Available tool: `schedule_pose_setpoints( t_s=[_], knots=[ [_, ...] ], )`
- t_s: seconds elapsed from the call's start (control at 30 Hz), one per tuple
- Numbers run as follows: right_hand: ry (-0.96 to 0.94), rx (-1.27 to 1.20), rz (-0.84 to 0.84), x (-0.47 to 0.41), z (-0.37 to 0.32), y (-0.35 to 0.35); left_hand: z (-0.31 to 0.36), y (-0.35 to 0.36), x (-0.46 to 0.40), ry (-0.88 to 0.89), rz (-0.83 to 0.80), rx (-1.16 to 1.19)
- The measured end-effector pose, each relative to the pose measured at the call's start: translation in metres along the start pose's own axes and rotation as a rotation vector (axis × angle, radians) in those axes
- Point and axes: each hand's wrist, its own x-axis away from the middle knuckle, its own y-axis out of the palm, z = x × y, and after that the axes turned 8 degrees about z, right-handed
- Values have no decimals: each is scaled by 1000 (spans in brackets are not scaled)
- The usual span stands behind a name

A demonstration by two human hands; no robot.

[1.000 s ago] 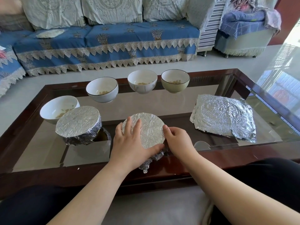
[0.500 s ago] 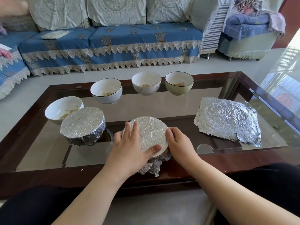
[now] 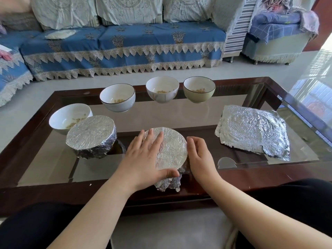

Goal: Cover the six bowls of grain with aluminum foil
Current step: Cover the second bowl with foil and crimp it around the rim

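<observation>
Second bowl point(image 3: 168, 150) at the tabletop's near edge: left hand point(image 3: 143, 159) flat on foil, right hand point(image 3: 201, 159) released beside; next, crimp the loose skirt.

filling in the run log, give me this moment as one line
left hand flat on foil-covered bowl | right hand beside its rim | second covered bowl | four bowls uncovered | spare foil on table

Two round foil-wrapped bowls point(image 3: 90, 134) point(image 3: 171, 146) near edge of glass-topped wooden table point(image 3: 179, 112); four open ceramic grain bowls point(image 3: 117, 97) far & left; crumpled silver foil sheets point(image 3: 251, 130) right.
</observation>
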Motion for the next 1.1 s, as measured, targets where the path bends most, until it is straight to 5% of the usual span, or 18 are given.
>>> schedule_pose_setpoints(
  t_s=[0.2,0.83,1.1],
  knots=[
    [101,-211,27,21,8,9,5,6,1,-49,8,-10],
    [367,-347,75,1,12,16,2,5,0,-57,10,73],
    [283,-266,-1,-3,11,14,7,4,1,-84,3,46]
  ],
)
